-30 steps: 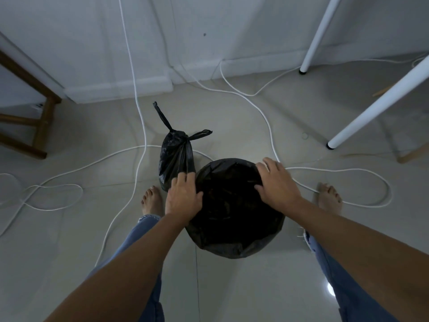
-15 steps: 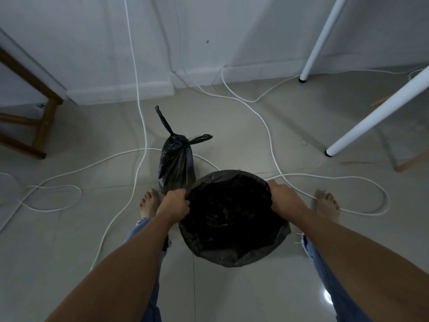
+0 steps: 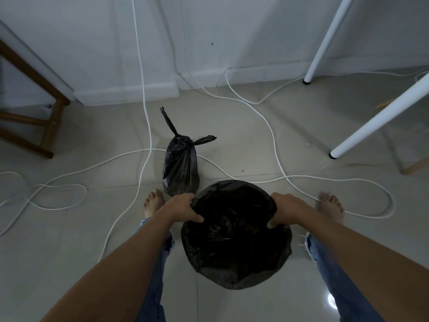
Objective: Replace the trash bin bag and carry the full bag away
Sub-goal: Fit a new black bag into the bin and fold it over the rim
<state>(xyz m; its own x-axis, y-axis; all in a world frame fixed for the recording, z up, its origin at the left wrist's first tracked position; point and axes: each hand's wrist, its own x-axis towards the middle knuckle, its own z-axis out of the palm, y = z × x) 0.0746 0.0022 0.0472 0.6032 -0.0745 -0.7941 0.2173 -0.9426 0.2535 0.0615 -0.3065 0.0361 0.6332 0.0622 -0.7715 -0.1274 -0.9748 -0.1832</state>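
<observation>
1. The bin [image 3: 235, 270] stands on the floor [image 3: 255, 126] between the bare feet, already lined with a fresh black liner [image 3: 232, 228] whose edge is folded over the rim.
2. The left hand [image 3: 183, 209] is closed on the liner at the rim's left side, thumb curled inward over the edge; the right hand [image 3: 286, 211] is closed on the opposite side in the same way.
3. The full bag [image 3: 181, 166] is seen knotted and upright on the floor, just beyond the bin and near the left foot (its two tied ears stick up and out).
4. The step in hand is judged to be seating the liner, so the task looks a little past halfway, with the carrying not yet begun.
5. The liner should be drawn down evenly on both sides so that the fold is gripped by the rim all round; the slack is best pushed into the bin and not left ballooning.
6. Thin plastic is easily torn, so a steady pull is advised over a jerk.
7. White cables [image 3: 148, 126] are strewn across the floor around the bag and feet, and they should be stepped over when the bag is lifted away.
</observation>
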